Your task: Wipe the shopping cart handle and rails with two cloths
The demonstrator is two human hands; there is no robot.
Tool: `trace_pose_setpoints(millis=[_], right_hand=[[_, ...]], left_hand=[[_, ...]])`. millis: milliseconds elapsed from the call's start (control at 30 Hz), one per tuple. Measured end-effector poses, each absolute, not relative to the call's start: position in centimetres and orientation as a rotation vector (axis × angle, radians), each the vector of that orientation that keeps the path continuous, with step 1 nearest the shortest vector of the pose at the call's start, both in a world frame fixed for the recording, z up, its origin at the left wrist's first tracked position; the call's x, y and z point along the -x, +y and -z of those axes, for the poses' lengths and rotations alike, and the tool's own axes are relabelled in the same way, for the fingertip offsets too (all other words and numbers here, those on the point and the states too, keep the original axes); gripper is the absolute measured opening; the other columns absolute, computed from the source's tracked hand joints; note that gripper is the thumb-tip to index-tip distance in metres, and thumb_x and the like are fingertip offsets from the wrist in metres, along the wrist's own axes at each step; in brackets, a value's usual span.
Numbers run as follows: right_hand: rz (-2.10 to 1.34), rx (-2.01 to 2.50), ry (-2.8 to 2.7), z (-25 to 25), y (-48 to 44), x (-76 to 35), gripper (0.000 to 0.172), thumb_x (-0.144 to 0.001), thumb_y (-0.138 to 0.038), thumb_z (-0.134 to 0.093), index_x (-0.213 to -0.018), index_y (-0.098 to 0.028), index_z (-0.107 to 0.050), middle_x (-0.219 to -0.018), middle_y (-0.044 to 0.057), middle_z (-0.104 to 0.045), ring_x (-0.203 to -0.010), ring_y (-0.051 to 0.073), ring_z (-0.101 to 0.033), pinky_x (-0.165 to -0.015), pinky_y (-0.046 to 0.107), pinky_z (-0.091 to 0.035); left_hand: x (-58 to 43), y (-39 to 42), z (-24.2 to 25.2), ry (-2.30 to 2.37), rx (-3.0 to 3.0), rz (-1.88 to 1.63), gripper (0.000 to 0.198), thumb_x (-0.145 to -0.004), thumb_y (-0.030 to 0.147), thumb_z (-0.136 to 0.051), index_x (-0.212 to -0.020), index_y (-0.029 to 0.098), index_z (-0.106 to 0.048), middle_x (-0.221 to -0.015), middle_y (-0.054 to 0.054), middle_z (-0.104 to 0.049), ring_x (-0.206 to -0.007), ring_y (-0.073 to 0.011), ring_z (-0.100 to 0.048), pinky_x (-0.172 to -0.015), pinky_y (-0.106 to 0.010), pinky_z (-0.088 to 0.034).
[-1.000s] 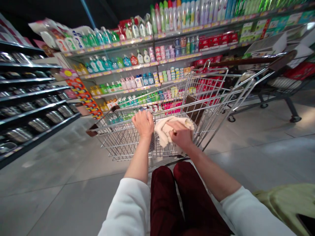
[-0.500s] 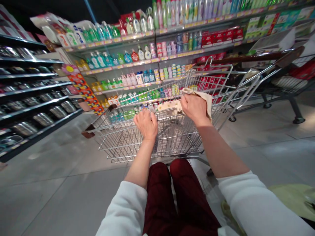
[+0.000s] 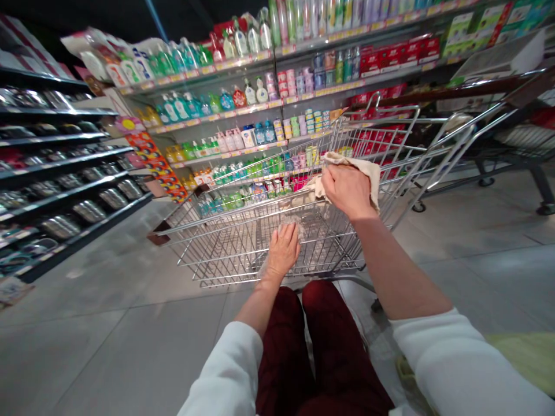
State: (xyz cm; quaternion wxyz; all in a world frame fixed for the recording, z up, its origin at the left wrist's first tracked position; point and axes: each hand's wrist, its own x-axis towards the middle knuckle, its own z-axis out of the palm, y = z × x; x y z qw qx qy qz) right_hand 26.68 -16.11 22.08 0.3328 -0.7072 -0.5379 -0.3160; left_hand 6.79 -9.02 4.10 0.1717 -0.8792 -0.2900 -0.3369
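The right hand (image 3: 347,190) has its fingers curled tight around a soft cream cloth (image 3: 353,164). It presses the cloth on the far top bar of the cart (image 3: 260,254). So the cloth is up at the far bar, not down on the near wires. The left hand (image 3: 284,251) lies open on the near wires, with its fingers close together and pointing away. A thin clear thing may be under it, but that is hard to tell. Past the far bar are shelves of bottles (image 3: 225,98). Steel pots (image 3: 89,211) sit on dark shelves to the left, and another cart (image 3: 511,138) stands to the right.
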Motion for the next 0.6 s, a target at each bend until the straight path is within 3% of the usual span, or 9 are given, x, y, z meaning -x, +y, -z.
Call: trace_pose_setpoints(millis=[167, 333, 500, 600], right_hand=[[0.823, 1.811, -1.420, -21.9, -15.7, -25.9, 0.046, -0.100, -0.032, -0.030, -0.085, -0.014, -0.069, -0.087, 0.011, -0.072, -0.076, 0.019, -0.061, -0.065, 0.029, -0.037], [0.841, 1.805, -1.408, -21.8, -15.3, -25.4, 0.045, -0.100, -0.032, -0.031, -0.084, -0.014, -0.068, -0.087, 0.011, -0.072, -0.078, 0.019, -0.061, -0.066, 0.028, -0.036], [0.827, 1.811, -1.420, -21.7, -15.4, -25.3, 0.045, -0.100, -0.031, -0.029, -0.086, -0.014, -0.068, -0.088, 0.012, -0.071, -0.080, 0.020, -0.062, -0.067, 0.030, -0.037], [0.796, 1.813, -1.415, -21.7, -15.4, -25.3, 0.045, -0.100, -0.030, -0.029, -0.086, -0.013, -0.068, -0.090, 0.013, -0.071, -0.082, 0.020, -0.062, -0.070, 0.031, -0.038]], left_hand=[[-3.6, -9.7, 0.0, -0.849, 2.551, 0.822, 0.052, -0.090, 0.011, -0.039, -0.139, 0.020, -0.056, -0.137, -0.014, -0.061, -0.131, -0.0259, -0.055, -0.110, -0.046, -0.044], [-2.1, -10.0, -4.2, -0.758, 2.509, 1.079, 0.050, -0.087, 0.009, -0.040, -0.130, 0.021, -0.062, -0.126, -0.012, -0.067, -0.124, -0.0232, -0.059, -0.105, -0.040, -0.049], [-2.2, -10.1, -13.6, -0.920, 2.131, 1.510, 0.051, -0.092, 0.022, -0.041, -0.142, 0.020, -0.050, -0.147, -0.014, -0.051, -0.146, -0.0271, -0.035, -0.120, -0.051, -0.026], [-3.3, -9.0, -15.6, -0.986, 2.148, 1.448, 0.053, -0.094, 0.032, -0.042, -0.145, 0.016, -0.047, -0.153, -0.016, -0.044, -0.150, -0.0288, -0.026, -0.123, -0.054, -0.019]])
